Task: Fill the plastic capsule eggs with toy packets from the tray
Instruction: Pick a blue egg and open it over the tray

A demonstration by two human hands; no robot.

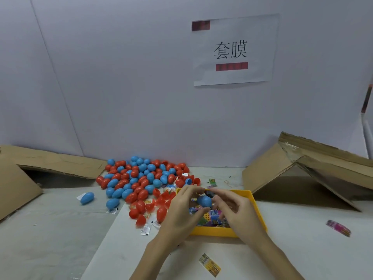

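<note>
Yellow tray (255,201) is the landmark: above it, left hand (182,207) and right hand (235,208) each pinch a blue capsule egg (204,200). Best press halves squarely until seated; toy packets (212,218) lie beneath, egg pile (139,178) beyond-left.

A single wide-angle view is given, taken from head height and directed forward and slightly down across the worktop (282,249) toward a pale wall, which fills the upper half of the frame and bears a paper sign (235,50) at upper right. The left hand (181,209) and right hand (235,209) are seen close up at lower centre, with both forearms entering from the bottom edge. Straight lines are bowed near the frame edges, and cardboard boxes are cut off at left and right.
</note>
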